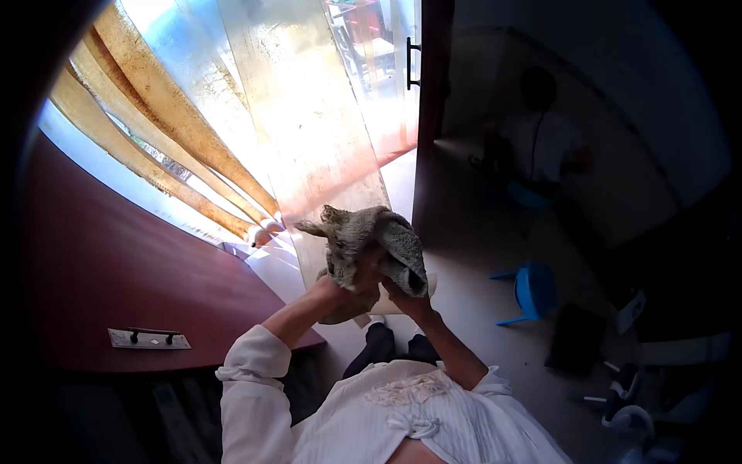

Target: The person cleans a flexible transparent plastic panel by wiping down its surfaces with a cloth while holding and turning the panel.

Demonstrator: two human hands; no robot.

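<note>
A crumpled grey-green cloth (355, 236) is bunched up in front of my body, with a loose end sticking out to the left. My left hand (357, 280) is closed on it from the left side, partly covered by its folds. On the lower right of the cloth, my right hand (400, 298) grips it from below, its fingers mostly hidden. Behind the cloth hangs a long translucent strip (297, 100) of a strip curtain, brightly lit and stained.
Yellowed curtain strips (166, 116) are gathered at the left. A dark red door (116, 263) with a handle plate (149, 339) stands at the left. In the dim right part are a seated person (541, 147), a blue stool (535, 291) and a black door handle (413, 62).
</note>
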